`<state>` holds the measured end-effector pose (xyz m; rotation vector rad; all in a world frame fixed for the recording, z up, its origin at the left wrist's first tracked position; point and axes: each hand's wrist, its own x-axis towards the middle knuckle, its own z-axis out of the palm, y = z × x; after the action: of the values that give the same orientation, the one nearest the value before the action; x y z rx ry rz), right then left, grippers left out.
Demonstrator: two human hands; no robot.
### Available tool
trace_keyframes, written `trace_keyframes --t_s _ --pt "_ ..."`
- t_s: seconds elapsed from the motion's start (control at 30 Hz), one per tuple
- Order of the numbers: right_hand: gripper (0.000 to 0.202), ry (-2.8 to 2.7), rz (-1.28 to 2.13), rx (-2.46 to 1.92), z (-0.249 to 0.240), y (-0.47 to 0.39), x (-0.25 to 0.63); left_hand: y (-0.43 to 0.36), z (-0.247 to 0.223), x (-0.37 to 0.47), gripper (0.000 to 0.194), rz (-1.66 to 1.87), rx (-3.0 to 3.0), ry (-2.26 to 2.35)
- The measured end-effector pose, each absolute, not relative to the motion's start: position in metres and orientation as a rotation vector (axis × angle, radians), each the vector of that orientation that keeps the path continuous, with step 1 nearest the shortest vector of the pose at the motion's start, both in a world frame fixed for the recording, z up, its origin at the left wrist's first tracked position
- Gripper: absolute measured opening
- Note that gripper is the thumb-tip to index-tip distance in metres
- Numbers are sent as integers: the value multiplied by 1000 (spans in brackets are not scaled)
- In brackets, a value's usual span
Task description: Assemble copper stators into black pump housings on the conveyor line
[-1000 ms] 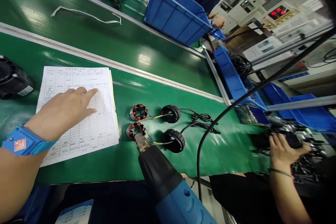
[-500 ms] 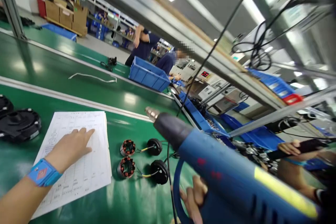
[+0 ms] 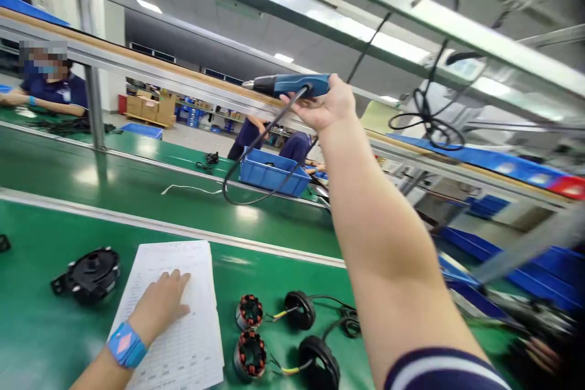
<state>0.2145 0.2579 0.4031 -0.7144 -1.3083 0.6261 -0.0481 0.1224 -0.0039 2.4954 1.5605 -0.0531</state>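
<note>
My left hand (image 3: 162, 304), a blue band at its wrist, lies with fingers extended on a stack of printed sheets (image 3: 192, 341). At the end of my outstretched right arm, my right hand (image 3: 326, 103) grips a blue heat gun (image 3: 292, 84) from below, up at the overhead shelf. Its metal nozzle points left, and a dark cord loops down from it. Right of the papers stand two copper-wound motor stators (image 3: 250, 311), each wired to a round black cap (image 3: 300, 311). A black round housing (image 3: 94, 274) rests left of the papers.
An overhead shelf (image 3: 183, 76) with a wooden board crosses the view. Behind the green bench (image 3: 36, 317) are a white strip (image 3: 192, 187) and a blue crate (image 3: 274, 173). Co-workers (image 3: 55, 88) are at the far side. Coiled cables (image 3: 429, 119) hang at right.
The heat gun has gone from close in front of me up and away to the shelf, with my right arm extended. My left hand stays on the papers. The view has shifted.
</note>
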Motion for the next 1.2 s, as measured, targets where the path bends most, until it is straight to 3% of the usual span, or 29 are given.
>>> trace_keyframes --t_s 0.07,0.17,0.23,0.33,0.47,0.67,0.8,0.97,1.2 --pt "48 -1166 733 -823 390 257 215 119 -2 -48 52 -27 2483 1583" --pt "27 -1271 638 -871 316 210 222 118 -1 -47 40 16 2445 1630" --pt "24 -1551 557 -971 248 162 240 121 -1 -48 40 55 2426 1647" --pt "24 -1998 722 -1315 153 90 279 122 4 -44 44 165 2467 1573" --pt "27 -2044 862 -1494 85 15 310 94 10 -15 43 395 2592 1130" --pt "29 -2141 1003 -1428 55 -8 314 51 -8 24 28 691 2682 265" --pt "26 -2266 933 -1457 46 -1 302 44 -17 32 17 676 2749 353" --pt "24 -2533 877 -1517 49 4 287 44 -11 29 18 678 2757 402" --pt "23 -2475 709 -1585 48 0 286 51 -4 29 14 668 2761 347"
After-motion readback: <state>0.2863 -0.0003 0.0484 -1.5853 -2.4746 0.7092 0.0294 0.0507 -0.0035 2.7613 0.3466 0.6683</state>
